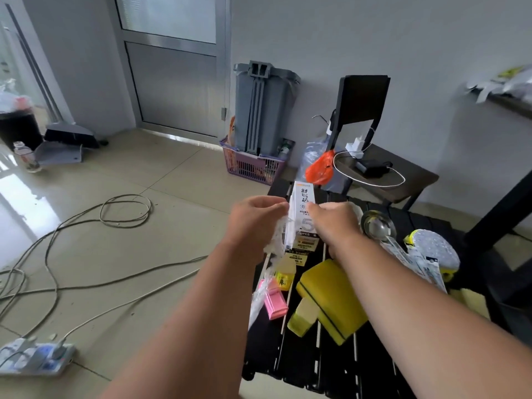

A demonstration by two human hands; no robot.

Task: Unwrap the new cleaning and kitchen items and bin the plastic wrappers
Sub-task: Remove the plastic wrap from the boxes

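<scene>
Above the black slatted table (339, 367), both hands hold a tall white box (302, 210) upright. The left hand (253, 218) has its fingers curled, pinching clear plastic wrap (277, 236) at the box's left edge; the wrap hangs loose below the hand. The right hand (335, 223) grips the box's right side with curled fingers. On the table nearer the person lie a yellow sponge (331, 300), a pink item (276, 302) partly in clear film, and a small yellow item (283, 279). A wrapped metal ladle (377, 227) lies to the right. A grey bin (263, 108) stands against the far wall, in a purple basket (250, 165).
</scene>
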